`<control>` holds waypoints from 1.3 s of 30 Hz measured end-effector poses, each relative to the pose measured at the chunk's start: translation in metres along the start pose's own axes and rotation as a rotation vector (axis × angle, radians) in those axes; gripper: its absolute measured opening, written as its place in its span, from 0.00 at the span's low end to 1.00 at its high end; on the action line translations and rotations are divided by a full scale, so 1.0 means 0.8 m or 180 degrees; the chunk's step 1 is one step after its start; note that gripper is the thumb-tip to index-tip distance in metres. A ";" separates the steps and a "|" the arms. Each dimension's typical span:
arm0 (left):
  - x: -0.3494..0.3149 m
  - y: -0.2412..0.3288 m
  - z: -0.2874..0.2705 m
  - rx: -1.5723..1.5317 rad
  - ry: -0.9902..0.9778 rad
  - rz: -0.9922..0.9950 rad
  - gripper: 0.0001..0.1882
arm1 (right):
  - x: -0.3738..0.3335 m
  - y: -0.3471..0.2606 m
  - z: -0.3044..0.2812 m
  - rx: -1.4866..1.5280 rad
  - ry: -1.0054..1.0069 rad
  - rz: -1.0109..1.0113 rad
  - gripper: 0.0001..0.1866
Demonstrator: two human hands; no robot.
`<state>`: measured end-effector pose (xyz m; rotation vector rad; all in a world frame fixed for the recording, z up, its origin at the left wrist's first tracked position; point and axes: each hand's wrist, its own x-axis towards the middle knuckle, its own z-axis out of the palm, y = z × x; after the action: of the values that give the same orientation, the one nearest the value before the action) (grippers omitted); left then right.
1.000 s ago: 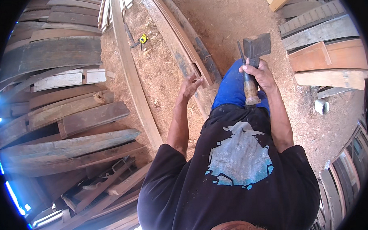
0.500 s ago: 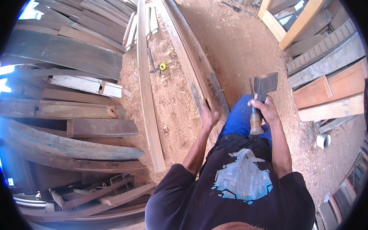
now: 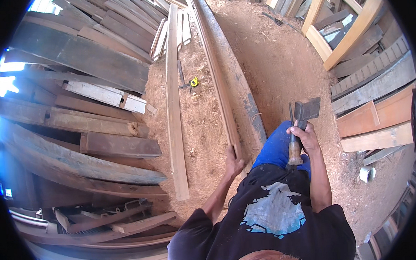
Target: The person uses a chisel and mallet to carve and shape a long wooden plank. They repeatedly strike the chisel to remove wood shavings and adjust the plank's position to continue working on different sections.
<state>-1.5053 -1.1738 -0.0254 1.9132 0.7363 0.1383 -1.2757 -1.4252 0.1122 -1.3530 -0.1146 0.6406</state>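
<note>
My left hand (image 3: 235, 162) is closed around the near end of a long, narrow wooden board (image 3: 218, 84). This board runs away from me along the left side of a thick, weathered beam (image 3: 247, 99). In front of my right thigh, my right hand (image 3: 305, 138) is closed on a wood-handled tool (image 3: 295, 153) with a broad, dark metal blade (image 3: 308, 109). A thin, pointed metal rod (image 3: 291, 114) sticks up beside the blade, in the same grip. How the rod and the tool meet is hidden by my fingers.
Left of the board, another long plank (image 3: 175, 108) lies on the shavings-covered ground. A yellow tape measure (image 3: 194, 82) and a hammer (image 3: 182, 76) lie between them. Stacked timber (image 3: 77, 56) fills the left side. A wooden frame (image 3: 333, 34) and a white cup-like object (image 3: 367, 174) are at right.
My left hand has moved left and nearer me with the board's end, shifting the board away from the beam. My right hand keeps hold of the tool. The whole view has shifted slightly.
</note>
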 end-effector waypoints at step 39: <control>0.179 0.271 -0.137 -0.1721 0.0664 0.0914 0.27 | 0.031 -0.147 0.182 -0.1015 -0.0648 -0.1161 0.13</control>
<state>-1.3413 -1.0689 0.1788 1.4823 0.4886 0.6571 -1.2760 -1.2954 0.2491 -1.5186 -0.6357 0.4599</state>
